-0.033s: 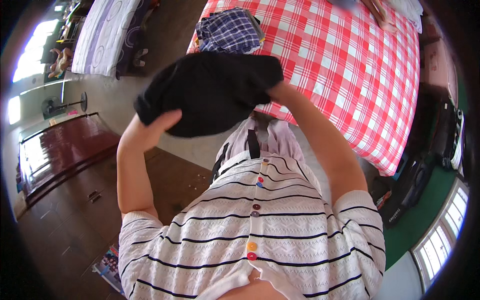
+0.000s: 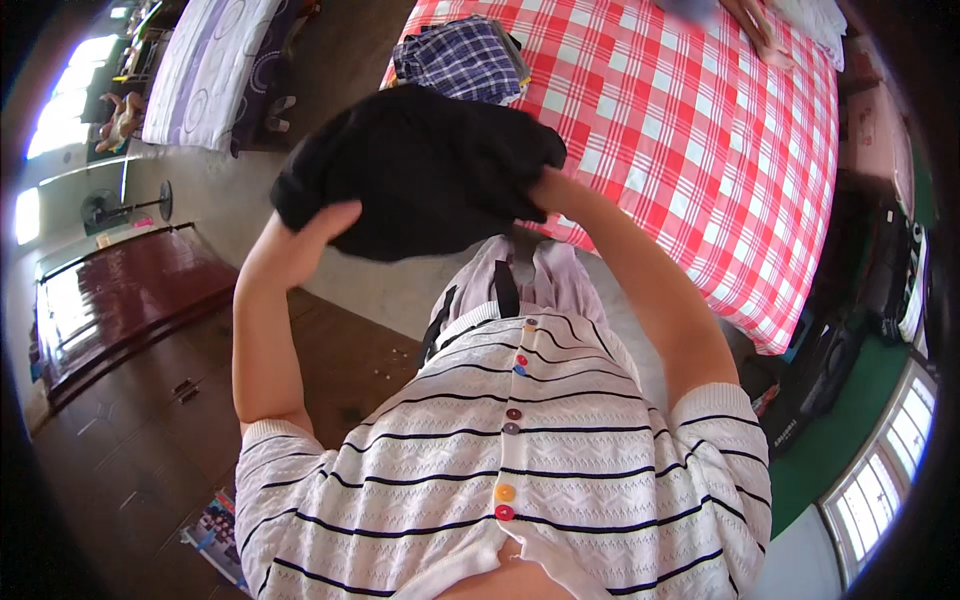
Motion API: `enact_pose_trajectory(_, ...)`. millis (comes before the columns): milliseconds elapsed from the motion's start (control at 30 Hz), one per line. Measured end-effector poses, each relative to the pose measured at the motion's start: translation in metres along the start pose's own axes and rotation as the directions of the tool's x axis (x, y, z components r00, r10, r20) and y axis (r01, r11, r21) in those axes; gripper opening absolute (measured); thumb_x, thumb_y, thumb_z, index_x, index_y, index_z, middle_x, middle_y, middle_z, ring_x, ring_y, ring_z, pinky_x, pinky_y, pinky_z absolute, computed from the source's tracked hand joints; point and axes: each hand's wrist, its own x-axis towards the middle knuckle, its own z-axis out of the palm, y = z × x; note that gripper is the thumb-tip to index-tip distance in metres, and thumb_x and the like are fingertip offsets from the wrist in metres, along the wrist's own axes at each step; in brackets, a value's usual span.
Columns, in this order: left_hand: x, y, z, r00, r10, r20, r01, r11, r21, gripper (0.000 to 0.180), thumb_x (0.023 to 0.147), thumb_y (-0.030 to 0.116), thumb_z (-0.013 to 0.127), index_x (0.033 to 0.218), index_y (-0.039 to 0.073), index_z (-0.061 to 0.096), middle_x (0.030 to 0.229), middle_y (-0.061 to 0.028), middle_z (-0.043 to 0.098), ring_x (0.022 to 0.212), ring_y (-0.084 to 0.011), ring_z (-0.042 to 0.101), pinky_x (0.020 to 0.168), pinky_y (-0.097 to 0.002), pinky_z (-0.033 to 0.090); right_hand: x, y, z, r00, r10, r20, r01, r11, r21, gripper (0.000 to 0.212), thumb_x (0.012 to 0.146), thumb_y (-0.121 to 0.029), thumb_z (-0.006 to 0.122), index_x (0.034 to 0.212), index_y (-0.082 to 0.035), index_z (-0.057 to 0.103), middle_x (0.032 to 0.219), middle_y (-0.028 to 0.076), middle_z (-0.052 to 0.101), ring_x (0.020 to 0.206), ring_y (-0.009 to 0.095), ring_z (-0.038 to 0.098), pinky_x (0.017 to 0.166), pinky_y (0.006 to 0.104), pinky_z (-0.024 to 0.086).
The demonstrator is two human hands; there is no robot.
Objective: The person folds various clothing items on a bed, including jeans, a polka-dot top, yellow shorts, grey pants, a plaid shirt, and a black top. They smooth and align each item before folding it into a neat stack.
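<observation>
A black cloth garment (image 2: 420, 180), its kind not clear, hangs bunched and spread between my two hands in front of me. My left hand (image 2: 312, 240) grips its left end, with the thumb lying over the near side and the other fingers hidden by the fabric. At the right end, my right hand (image 2: 550, 192) is closed on the cloth, its fingers mostly covered. Just beyond the garment, a stack of folded clothes with a blue plaid piece (image 2: 460, 60) on top lies at the bed's near left corner. The garment overlaps the stack's near edge from my viewpoint.
A bed with a red and white checked cover (image 2: 680, 150) fills the far right, with another person's bare leg (image 2: 765, 40) at its far end. Far left stands a second bed with a patterned sheet (image 2: 205, 75). A dark red glossy wooden piece (image 2: 130, 290) and a fan (image 2: 130, 208) are at left.
The black garment has shifted slightly up and away from me, and its near edge sits a little farther off. Both hands keep their hold.
</observation>
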Motion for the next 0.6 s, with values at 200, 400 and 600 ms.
enact_pose_trajectory(200,0.054,-0.116,-0.074,0.990,0.133,-0.036,-0.137,0.981,-0.140,0.040,0.082,0.004,0.063,0.121,-0.001,0.053,0.112,-0.0045,0.061,0.103,-0.0132,0.055,0.089,-0.0283,0.046,-0.116,-0.124,-0.100,0.883,-0.083,-0.461,0.385,0.691,0.612,0.036,0.083,-0.018,0.066,0.114,-0.001,0.057,0.103,0.010,0.065,0.097,0.022,0.063,0.078,0.0341,0.052)
enact_pose_trajectory(400,0.043,-0.118,-0.130,0.985,-0.159,-0.064,0.083,0.769,-0.633,0.028,0.086,0.018,0.061,0.108,0.000,0.065,0.105,-0.0094,0.066,0.101,-0.0217,0.062,0.087,-0.0333,0.050,-0.194,-0.126,-0.191,0.569,-0.205,-0.796,0.240,0.968,-0.077,0.028,0.084,-0.017,0.068,0.108,-0.004,0.062,0.091,0.000,0.062,0.081,0.010,0.055,0.074,0.0217,0.041)
enact_pose_trajectory(600,-0.002,-0.123,-0.194,0.943,0.245,-0.224,-0.318,0.478,-0.819,0.035,0.085,0.017,0.057,0.113,-0.002,0.062,0.112,-0.0154,0.064,0.105,-0.0305,0.060,0.092,-0.0418,0.048,-0.164,-0.113,-0.171,0.550,-0.456,-0.699,0.048,0.853,-0.519,0.019,0.092,-0.016,0.057,0.102,0.000,0.060,0.089,0.008,0.061,0.082,0.013,0.054,0.079,0.0265,0.042)
